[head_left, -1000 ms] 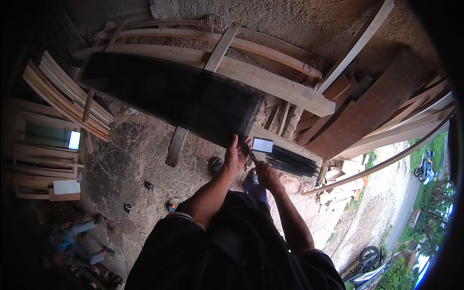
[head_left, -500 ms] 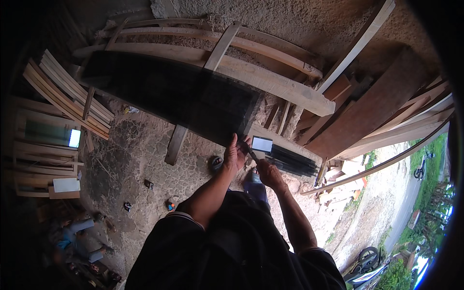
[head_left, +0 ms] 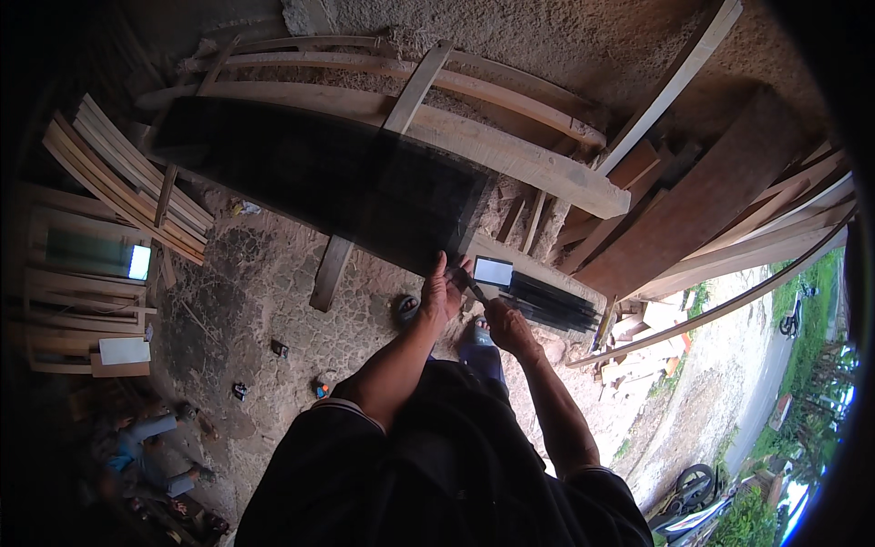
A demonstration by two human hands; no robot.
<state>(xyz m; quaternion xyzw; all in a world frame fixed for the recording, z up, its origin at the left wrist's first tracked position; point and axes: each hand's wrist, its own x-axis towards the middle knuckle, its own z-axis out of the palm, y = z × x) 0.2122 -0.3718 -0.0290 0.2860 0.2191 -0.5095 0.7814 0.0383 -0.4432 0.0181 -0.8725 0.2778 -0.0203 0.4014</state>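
Note:
A long, dark see-through sheet, like tinted glass, lies slantwise across wooden bars. At its near right corner is my left hand, thumb stretched up against the edge and fingers bent around to the right. What the fingers hold there is too dark to make out. My right hand grips the handle of a slim dark hand tool. Its tip points up and left, close to my left fingers; the kind of tool is unclear. Just right of the tool lies a white-faced rectangular thing.
Dark strips lie on a wooden beam at right. A wooden bar sticks out beneath the sheet. Long boards lean at the far right, and slats are stacked left. A person is low at left. Small items dot the cracked floor.
Hands, tool and sheet hold nearly the same place. The view has shifted very slightly, and the person at lower left has moved a little.

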